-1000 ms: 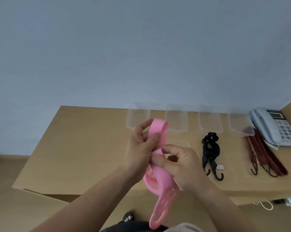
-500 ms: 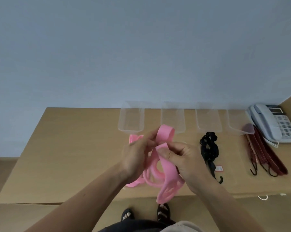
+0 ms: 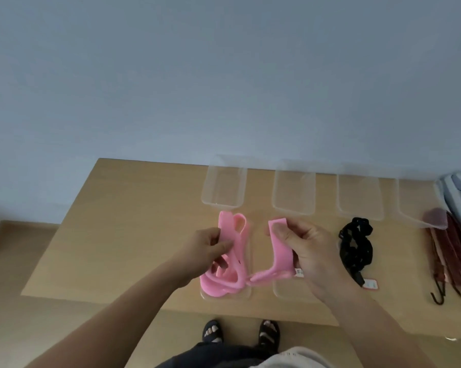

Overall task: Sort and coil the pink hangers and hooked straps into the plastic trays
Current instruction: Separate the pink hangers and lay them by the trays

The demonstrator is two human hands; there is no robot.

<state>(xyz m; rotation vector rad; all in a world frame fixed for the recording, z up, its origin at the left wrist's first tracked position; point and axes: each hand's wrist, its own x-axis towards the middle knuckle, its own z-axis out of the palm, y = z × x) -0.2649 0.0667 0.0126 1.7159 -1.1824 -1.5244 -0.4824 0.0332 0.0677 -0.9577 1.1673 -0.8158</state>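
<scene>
left hand (image 3: 210, 252): fingers and thumb curled round the pink hanger bundle (image 3: 228, 227), near-centre of the table (image 3: 133, 221)
right hand (image 3: 313, 253): thumb and fingers pinch the far end of a single pink hanger (image 3: 281, 251), held just right of the bundle
pink join: the single hanger's near end meets the bundle low down; can't tell if they're hooked together or only touching
step (my read): pulling one hanger off the bundle so it can be coiled by itself
clear plastic trays (image 3: 294, 192): four in a row along the far edge; all look empty
flat clear pieces: one (image 3: 225, 297) under the bundle, another (image 3: 290, 297) under the right hand, both at the near edge; lid or shallow tray, can't tell
black strap (image 3: 355, 251): bunched on the table right of the hands, not in a tray; tag (image 3: 370, 284) at its near end
dark red hooked straps (image 3: 452, 264): lying loose at the right edge, hooks toward the near side, uncoiled; far ends show through the corner of the rightmost tray
progress (estimate): early; nothing sits in the far trays, and pink, black and red all remain
surface: tan wood-look table, matte
telephone (image 3: 460, 192): far right, cut off by the frame
room: plain pale blue-grey wall (image 3: 224, 75) behind the table, tan floor (image 3: 11, 261), sandalled feet (image 3: 213, 331) at the near edge
</scene>
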